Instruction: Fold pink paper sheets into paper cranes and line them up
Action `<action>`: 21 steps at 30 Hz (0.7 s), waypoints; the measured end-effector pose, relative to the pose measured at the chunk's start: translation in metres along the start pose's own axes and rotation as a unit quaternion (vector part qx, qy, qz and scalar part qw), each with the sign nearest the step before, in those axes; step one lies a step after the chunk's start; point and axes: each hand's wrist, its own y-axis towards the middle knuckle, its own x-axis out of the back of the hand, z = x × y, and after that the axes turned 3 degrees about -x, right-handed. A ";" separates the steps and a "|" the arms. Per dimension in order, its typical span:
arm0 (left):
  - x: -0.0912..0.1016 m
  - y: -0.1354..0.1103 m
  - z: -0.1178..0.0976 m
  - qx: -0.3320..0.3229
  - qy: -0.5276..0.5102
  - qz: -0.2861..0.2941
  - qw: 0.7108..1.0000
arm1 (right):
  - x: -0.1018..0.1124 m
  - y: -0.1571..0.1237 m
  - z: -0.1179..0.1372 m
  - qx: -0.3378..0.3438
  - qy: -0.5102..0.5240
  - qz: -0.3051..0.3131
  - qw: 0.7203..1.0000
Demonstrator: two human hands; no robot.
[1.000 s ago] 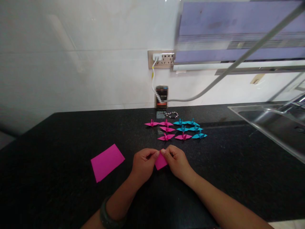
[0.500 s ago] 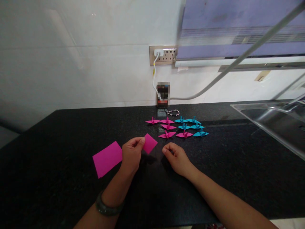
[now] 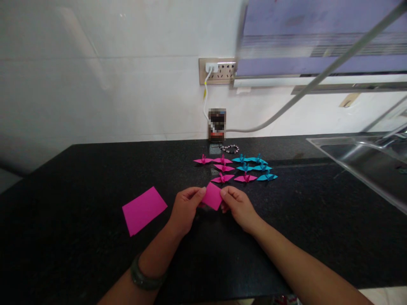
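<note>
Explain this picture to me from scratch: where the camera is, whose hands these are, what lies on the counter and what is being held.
The camera sits on a person's head and looks forward and down, so the two bare arms reaching in from below are that person's own. The left hand and the right hand pinch a small folded pink paper between them, just above a black counter. A flat pink sheet lies to the left. Behind the hands are rows of pink cranes and blue cranes. A bead bracelet lies near the wall, under a socket. A steel sink is at the right.
</note>
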 end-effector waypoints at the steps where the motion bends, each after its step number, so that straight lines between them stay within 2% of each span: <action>1: -0.001 -0.001 -0.001 0.020 -0.040 0.023 0.999 | 0.001 0.001 0.000 -0.013 0.038 0.004 0.999; 5: -0.004 -0.004 -0.004 0.060 -0.128 0.082 0.986 | 0.002 0.001 0.000 -0.054 0.141 0.047 0.987; 14: -0.004 -0.006 -0.006 0.076 -0.136 0.108 0.982 | -0.001 -0.002 0.006 -0.087 0.195 0.072 0.974; 18: -0.003 -0.004 -0.002 0.075 -0.112 0.089 0.987 | 0.000 -0.001 0.004 -0.088 0.150 0.068 0.982; 21: -0.002 -0.002 0.001 0.051 -0.072 0.052 0.995 | 0.000 0.000 0.002 -0.065 0.030 0.085 0.994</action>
